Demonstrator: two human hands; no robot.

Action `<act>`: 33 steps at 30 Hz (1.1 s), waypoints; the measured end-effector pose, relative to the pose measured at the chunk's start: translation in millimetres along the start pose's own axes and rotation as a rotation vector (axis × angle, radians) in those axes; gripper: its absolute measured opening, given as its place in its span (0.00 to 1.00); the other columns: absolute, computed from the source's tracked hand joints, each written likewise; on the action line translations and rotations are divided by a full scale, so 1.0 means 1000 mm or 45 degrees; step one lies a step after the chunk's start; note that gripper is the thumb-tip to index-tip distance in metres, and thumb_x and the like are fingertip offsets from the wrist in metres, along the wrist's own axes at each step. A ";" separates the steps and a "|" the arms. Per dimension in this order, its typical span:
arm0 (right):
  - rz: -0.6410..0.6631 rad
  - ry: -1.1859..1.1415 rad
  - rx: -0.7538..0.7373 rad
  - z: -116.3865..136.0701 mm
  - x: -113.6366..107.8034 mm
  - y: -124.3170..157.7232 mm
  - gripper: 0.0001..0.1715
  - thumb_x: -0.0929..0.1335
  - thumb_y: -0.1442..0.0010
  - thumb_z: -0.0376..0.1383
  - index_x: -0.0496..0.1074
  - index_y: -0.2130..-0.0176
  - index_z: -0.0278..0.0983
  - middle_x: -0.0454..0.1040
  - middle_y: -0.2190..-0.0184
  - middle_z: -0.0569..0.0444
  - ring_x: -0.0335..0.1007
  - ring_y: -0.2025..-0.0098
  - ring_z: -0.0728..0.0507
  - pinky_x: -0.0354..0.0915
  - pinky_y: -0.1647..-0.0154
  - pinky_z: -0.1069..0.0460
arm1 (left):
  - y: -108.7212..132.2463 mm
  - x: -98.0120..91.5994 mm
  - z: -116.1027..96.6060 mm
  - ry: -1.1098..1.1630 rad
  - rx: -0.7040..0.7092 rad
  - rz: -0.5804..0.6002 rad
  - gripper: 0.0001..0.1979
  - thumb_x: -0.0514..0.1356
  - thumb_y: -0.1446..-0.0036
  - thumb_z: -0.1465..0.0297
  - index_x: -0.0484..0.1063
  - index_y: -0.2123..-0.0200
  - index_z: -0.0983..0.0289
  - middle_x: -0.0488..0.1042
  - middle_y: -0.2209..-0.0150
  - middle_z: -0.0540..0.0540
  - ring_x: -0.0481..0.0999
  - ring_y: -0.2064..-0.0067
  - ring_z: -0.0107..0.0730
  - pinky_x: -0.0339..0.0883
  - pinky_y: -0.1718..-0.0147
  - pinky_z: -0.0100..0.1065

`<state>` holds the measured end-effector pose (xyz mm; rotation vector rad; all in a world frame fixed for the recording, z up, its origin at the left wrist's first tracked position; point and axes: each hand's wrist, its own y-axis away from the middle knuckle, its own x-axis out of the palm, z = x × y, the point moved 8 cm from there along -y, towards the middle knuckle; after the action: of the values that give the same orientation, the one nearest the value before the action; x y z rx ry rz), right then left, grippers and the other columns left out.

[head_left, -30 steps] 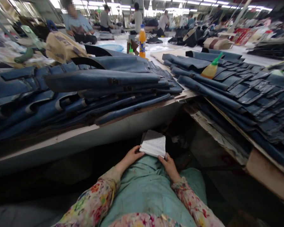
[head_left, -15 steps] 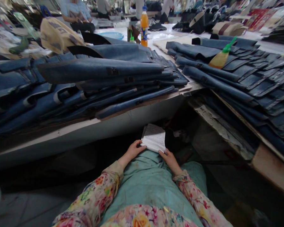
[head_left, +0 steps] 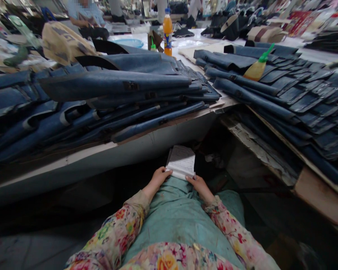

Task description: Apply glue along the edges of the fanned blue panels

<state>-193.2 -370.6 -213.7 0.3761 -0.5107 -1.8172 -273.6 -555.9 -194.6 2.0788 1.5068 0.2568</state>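
Observation:
A small notebook (head_left: 181, 159) with handwriting on its white page lies open over my lap, below the table edge. My left hand (head_left: 160, 178) grips its lower left corner, thumb on top of the page. At the lower right corner, my right hand (head_left: 199, 184) pinches the paper in the same way; something thin and dark shows by its fingertips, too small to name. Under the notebook is the green apron (head_left: 180, 213) over my legs. The fingers beneath the pages are hidden.
Stacked blue leather-like pieces (head_left: 115, 82) cover the table in front, and more overlapping blue pieces (head_left: 304, 82) lie at right. A yellow glue bottle (head_left: 255, 70) with a green nozzle rests on them. An orange drink bottle (head_left: 168, 33) stands behind. A person (head_left: 86, 17) sits far left.
The whole view has shifted slightly, so the table things appear a little further left. Both hands keep hold of the notebook, which stays over my lap.

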 end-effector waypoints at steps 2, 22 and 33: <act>-0.006 -0.007 0.030 0.004 0.000 0.001 0.32 0.73 0.63 0.51 0.75 0.63 0.31 0.76 0.62 0.45 0.71 0.59 0.38 0.67 0.62 0.48 | -0.001 -0.001 0.001 -0.022 -0.032 -0.041 0.14 0.60 0.55 0.62 0.60 0.75 0.65 0.65 0.79 0.49 0.61 0.78 0.21 0.55 0.79 0.25; -0.001 -0.057 0.159 0.013 0.004 0.011 0.27 0.75 0.66 0.45 0.75 0.66 0.32 0.76 0.65 0.47 0.70 0.64 0.42 0.63 0.70 0.53 | -0.019 0.006 -0.023 -0.158 0.141 -0.170 0.34 0.65 0.55 0.72 0.57 0.45 0.73 0.67 0.49 0.67 0.69 0.50 0.41 0.61 0.50 0.34; -0.109 -0.095 0.062 -0.001 -0.003 0.011 0.32 0.74 0.62 0.45 0.69 0.58 0.33 0.72 0.59 0.48 0.68 0.61 0.44 0.62 0.72 0.56 | -0.006 0.005 -0.012 -0.008 0.130 -0.099 0.38 0.65 0.55 0.70 0.53 0.41 0.71 0.67 0.48 0.65 0.68 0.49 0.40 0.61 0.50 0.34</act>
<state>-183.1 -370.9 -208.8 0.3691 -0.5993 -1.9095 -282.4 -546.0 -188.6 2.0913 1.6235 0.1468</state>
